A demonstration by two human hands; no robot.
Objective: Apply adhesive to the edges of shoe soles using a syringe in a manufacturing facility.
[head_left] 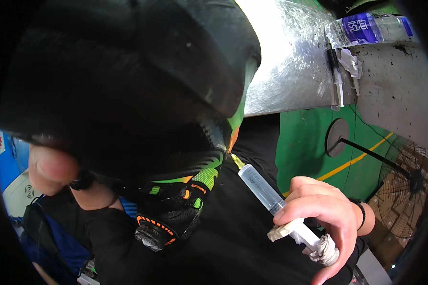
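Note:
A black shoe [128, 85] with green and orange trim fills the upper left, held very close to the camera. My left hand [52, 168] grips it from the left, with only the thumb and a few fingers showing. My right hand [325, 213] holds a clear plastic syringe [261, 187] by its barrel and plunger. The syringe's yellowish needle tip touches the shoe's edge near the orange and green seam [233, 154]. The plunger end is wrapped in dirty white cloth or tape.
A shiny metal tabletop [290, 61] lies at the upper right. On it are a plastic water bottle [371, 28], another syringe [337, 76] and a crumpled white scrap. Below are a green floor [309, 147] with a yellow line and a floor fan [409, 190].

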